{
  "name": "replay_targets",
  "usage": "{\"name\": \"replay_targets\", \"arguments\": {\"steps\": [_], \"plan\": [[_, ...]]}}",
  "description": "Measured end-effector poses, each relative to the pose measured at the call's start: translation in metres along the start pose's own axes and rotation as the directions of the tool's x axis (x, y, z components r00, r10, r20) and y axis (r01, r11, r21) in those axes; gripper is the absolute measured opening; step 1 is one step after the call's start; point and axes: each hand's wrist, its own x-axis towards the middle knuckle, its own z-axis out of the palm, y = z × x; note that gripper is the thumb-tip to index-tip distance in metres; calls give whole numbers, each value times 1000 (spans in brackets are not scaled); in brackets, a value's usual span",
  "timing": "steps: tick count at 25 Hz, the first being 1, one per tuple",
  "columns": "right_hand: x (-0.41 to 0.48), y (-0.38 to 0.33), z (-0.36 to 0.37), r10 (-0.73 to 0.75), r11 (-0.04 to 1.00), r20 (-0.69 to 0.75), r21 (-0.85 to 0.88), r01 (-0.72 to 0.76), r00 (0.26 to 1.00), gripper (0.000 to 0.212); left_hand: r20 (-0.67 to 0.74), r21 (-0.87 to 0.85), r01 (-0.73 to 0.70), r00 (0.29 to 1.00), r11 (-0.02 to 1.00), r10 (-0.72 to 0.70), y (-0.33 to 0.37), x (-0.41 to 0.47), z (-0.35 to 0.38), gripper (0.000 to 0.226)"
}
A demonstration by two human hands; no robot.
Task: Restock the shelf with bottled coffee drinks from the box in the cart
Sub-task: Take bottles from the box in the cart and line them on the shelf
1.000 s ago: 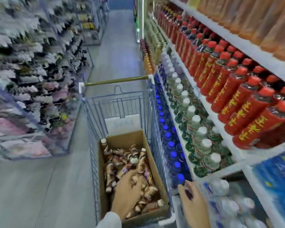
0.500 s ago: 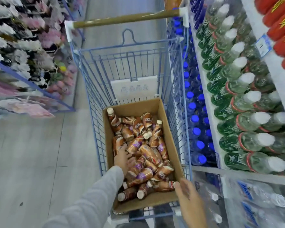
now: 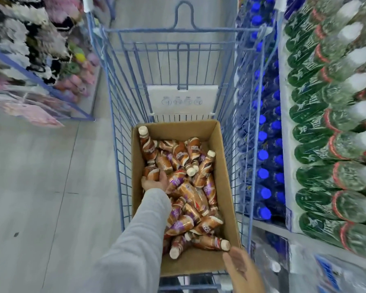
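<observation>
One bottle [image 3: 152, 174] at the box's [image 3: 226, 166] left wall: my left hand [image 3: 154, 183] reached further in and grips it; right hand [image 3: 241, 269] spread by the near-right corner.

Left hand [image 3: 154, 183] deep in the box [image 3: 224, 166], fingertips lost under the coffee bottles [image 3: 188, 193], grip unclear. Right hand [image 3: 241, 269] runs off the bottom edge. Green bottles [image 3: 317, 149] on the shelf [image 3: 284, 144] smear into blur, labels unreadable.

Blue wire cart [image 3: 178, 30] on grey floor [image 3: 40, 187] carries cardboard box [image 3: 226, 187]; coffee bottles [image 3: 186, 189] heaped loose inside box.
</observation>
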Motion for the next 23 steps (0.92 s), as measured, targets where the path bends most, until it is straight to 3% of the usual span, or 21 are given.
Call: {"name": "replay_targets", "arguments": {"steps": [2, 3, 5, 7, 9, 11, 13, 15, 18, 20, 23], "plan": [[-2, -11, 0, -44, 999, 33, -11, 45, 998, 13, 2, 31, -1, 1000, 1000, 1, 0, -14, -1, 75], [-2, -19, 0, -66, 998, 49, -16, 67, 997, 12, 69, 15, 34, 997, 999, -35, 1, -28, -3, 78], [0, -41, 2, -122, 991, 76, -36, 125, 990, 12, 142, -76, 110, 985, 991, -98, 4, -55, -15, 74], [5, -66, 5, -196, 975, 136, -82, 208, 971, 14, 231, -40, 168, 961, 985, -154, 7, -85, -39, 59], [18, -92, 12, -283, 947, 177, -106, 304, 942, 14, 368, 45, 263, 893, 964, -260, 12, -117, -59, 57], [39, -123, 24, -387, 896, 216, -140, 421, 896, 17, 454, 90, 224, 858, 970, -240, 6, -136, -82, 41], [71, -160, 45, -479, 823, 245, -209, 529, 843, 27, 445, 209, 79, 880, 975, -167, 4, -140, -105, 31], [113, -194, 69, -527, 748, 281, -295, 594, 802, 29, 461, 296, -18, 878, 955, -127, 12, -137, -123, 39], [170, -230, 99, -496, 633, 346, -484, 604, 796, 36, 445, 356, -20, 883, 934, -151, 22, -122, -145, 51], [191, -239, 120, -437, 645, 370, -506, 572, 820, 47, 450, 367, 0, 875, 930, -177, 30, -112, -159, 65], [199, -245, 165, -422, 687, 488, -378, 621, 764, 67, 462, 408, -29, 869, 912, -179, 44, -103, -171, 71]]}}
